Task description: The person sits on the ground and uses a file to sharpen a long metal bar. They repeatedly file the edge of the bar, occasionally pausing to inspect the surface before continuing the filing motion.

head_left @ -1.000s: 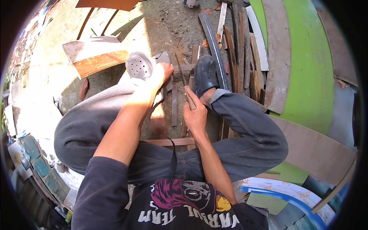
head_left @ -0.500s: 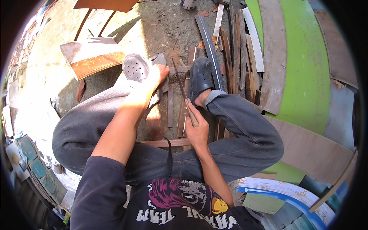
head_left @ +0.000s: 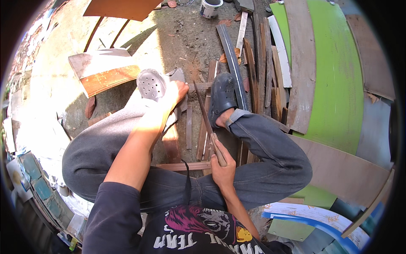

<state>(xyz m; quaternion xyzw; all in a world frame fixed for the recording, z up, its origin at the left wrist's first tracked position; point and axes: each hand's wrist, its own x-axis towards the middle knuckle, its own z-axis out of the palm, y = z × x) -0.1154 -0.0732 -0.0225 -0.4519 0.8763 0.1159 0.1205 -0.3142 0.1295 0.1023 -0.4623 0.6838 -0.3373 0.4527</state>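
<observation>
My right hand is wrapped round the wooden handle of a hand saw, its thin brown blade seen nearly edge-on and pointing away from me. The blade's far end is beside a short wooden strip that lies crosswise between my feet. Next to my left clog, my left hand is closed on the strip's left end, where the fingers partly hide it. A grey piece, perhaps cloth, shows by that hand. Beneath the crosswise strip run longer wooden strips.
Beyond my right foot lie a dark metal-looking bar and several narrow wood offcuts. Green boards and a plywood panel spread to the right. An orange-brown board piece lies left; a paint can stands at the far side.
My right hand has drawn the saw back toward my body. The left hand keeps its hold by the left clog. The whole view has shifted slightly, showing more of the paint can.
</observation>
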